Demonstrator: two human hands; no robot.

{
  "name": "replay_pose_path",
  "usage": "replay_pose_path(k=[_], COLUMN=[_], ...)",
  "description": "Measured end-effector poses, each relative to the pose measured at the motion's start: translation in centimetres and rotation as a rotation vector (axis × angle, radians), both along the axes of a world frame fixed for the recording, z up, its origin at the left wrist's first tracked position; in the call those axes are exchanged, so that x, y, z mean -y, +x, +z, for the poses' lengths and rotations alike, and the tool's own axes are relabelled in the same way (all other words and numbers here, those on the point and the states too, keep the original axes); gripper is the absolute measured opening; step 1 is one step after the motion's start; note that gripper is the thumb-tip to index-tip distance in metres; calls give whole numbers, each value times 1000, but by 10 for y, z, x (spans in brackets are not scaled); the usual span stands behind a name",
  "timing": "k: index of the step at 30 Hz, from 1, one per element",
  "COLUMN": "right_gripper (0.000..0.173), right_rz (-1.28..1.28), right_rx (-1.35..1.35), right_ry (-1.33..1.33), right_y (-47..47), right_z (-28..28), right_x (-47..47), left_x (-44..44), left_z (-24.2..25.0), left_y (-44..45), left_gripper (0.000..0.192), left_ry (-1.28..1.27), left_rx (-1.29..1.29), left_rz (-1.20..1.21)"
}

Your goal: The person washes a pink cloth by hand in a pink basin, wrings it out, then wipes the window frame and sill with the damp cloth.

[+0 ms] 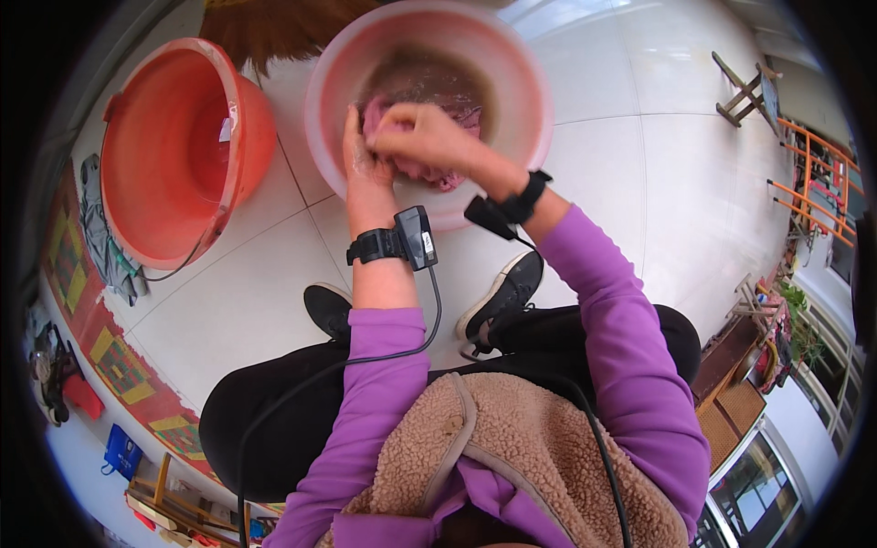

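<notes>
A round pink plastic basin stands on the floor before me, holding murky water. In it lies a wet pink cloth, bunched and partly under the water. My left hand is upright at the cloth's left side, fingers raised, gripping its edge. My right hand is bent over the cloth and pinches a part of it close to the left palm. Its fingertips are slightly blurred. Both wrists carry black straps with small devices and cables.
An orange-red bucket with a wire handle stands tilted in view at the left, beside a grey cloth. Broom bristles touch the floor behind the basin. My black shoes are near its front. A small folding stool stands far right.
</notes>
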State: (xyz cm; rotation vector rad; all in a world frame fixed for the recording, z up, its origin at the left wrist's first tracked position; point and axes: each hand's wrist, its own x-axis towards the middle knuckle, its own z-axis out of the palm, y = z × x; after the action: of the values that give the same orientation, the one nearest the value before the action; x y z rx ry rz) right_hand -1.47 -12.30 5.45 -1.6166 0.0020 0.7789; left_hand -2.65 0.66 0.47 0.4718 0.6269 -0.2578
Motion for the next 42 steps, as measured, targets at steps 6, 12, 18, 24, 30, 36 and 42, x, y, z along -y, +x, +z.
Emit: replay_pose_path(k=[6, 12, 18, 24, 30, 36, 42], right_gripper=[36, 35, 36, 74, 61, 46, 60], right_rz=[-92, -279, -302, -289, -5, -87, 288], right_rx=[439, 415, 533, 395, 379, 139, 13], right_ry=[-590, -657, -555, -586, -985, -285, -244], right_y=[15, 19, 30, 60, 30, 46, 27], right_z=[23, 9, -19, -66, -54, 4, 46], right_x=[-22, -10, -11, 49, 49, 64, 64], left_x=[25, 31, 21, 6, 15, 32, 29], left_z=[-15, -8, 3, 28, 26, 33, 54], left_y=[-1, 6, 20, 26, 21, 14, 27], left_gripper=[35, 33, 42, 59, 45, 72, 56], left_ry=[-118, -113, -61, 275, 1096, 435, -66], left_rx=[88, -5, -126, -72, -62, -182, 29], left_rz=[-27, 37, 43, 37, -80, -324, -9])
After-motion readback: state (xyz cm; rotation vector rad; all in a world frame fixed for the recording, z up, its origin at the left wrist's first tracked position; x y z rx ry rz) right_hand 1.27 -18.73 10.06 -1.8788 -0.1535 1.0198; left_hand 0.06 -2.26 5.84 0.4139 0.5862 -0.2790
